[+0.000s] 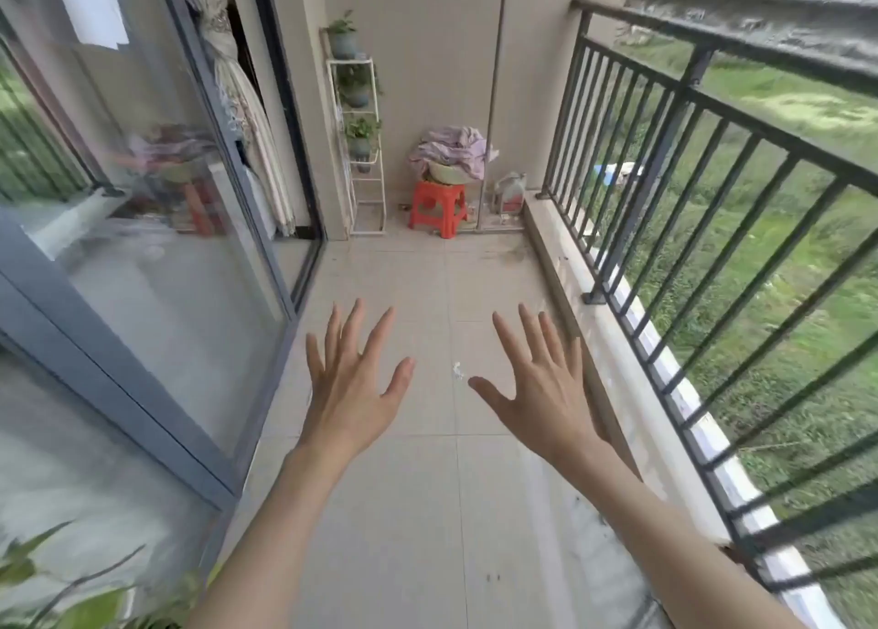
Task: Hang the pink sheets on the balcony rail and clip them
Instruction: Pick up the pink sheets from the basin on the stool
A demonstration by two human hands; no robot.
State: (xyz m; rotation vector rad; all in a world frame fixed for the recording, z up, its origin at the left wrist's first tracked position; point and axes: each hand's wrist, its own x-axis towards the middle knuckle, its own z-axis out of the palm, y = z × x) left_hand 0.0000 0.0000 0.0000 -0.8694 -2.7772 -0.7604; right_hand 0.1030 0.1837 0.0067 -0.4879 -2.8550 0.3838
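Tiles [475, 295] floor the railed balcony; left hand [351, 391] and right hand [541, 391] spread wide.

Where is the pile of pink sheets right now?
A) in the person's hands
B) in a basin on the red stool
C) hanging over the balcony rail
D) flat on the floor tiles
B: the pink sheets are heaped in a basin that sits on the red stool in the far corner, while the left hand and right hand are spread open and hold nothing.
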